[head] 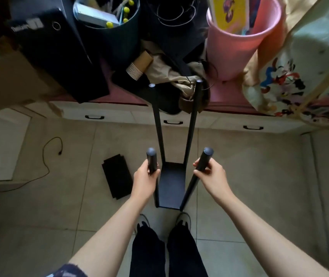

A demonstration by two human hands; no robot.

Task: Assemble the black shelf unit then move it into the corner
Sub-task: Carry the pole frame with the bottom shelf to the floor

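Head view: the black shelf unit stands upright on the tiled floor, just beyond my feet. My left hand grips the near-left post; my right hand grips the near-right post, fingers wrapped round each. I judge the frame light, rigid, smooth and top-heavy: hold the posts high. Spare black panels lie left.
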